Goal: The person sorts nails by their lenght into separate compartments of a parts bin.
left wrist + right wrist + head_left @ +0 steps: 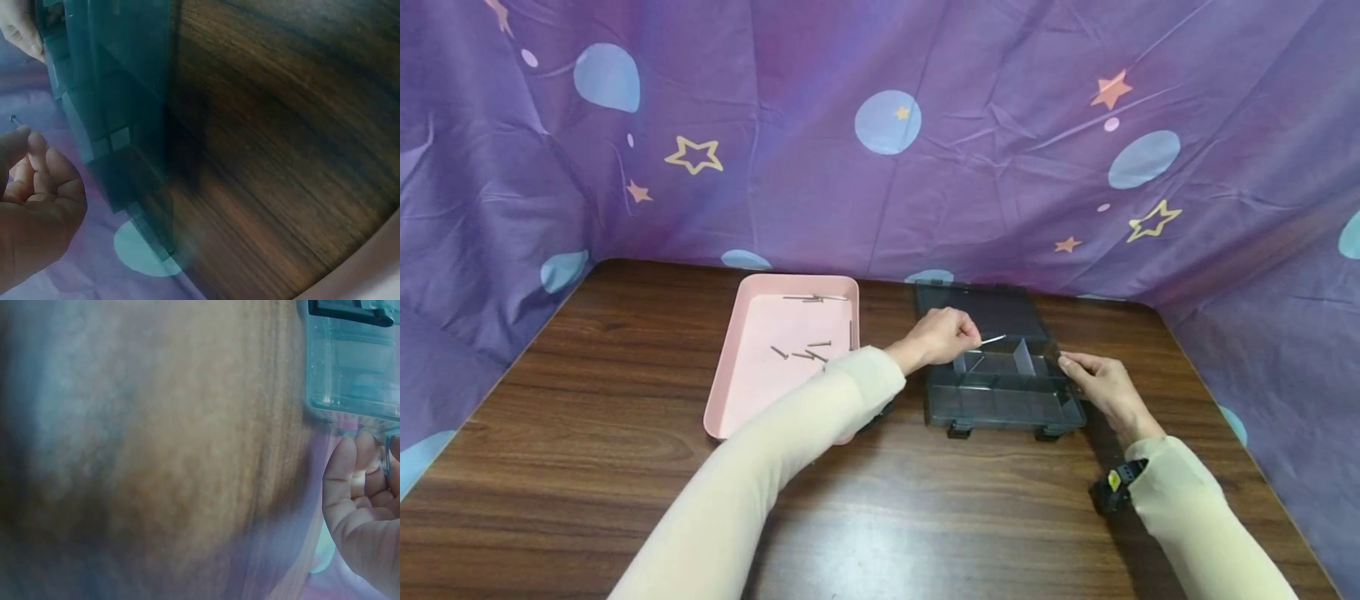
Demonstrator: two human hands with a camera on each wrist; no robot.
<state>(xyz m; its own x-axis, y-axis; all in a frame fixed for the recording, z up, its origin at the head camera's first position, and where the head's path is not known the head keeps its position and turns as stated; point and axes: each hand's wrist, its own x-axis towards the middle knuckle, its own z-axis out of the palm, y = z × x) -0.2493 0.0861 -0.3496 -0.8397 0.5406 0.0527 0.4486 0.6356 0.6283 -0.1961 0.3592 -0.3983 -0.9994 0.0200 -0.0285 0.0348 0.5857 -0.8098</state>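
Note:
Between thumb and fingertips, my left hand pinches a thin metal screw, held above the back compartments of a dark see-through organizer box. The screw's head pokes out past the fingertips in the left wrist view. One more screw lies inside a back compartment. My right hand grips the box's right edge, thumb on top; in the right wrist view its curled fingers are against the box wall. The box lid is flipped back, away from me.
A pink tray stands left of the box, with several loose screws in it. Two latches stick out at the box's front. A purple patterned cloth hangs behind the brown wooden table.

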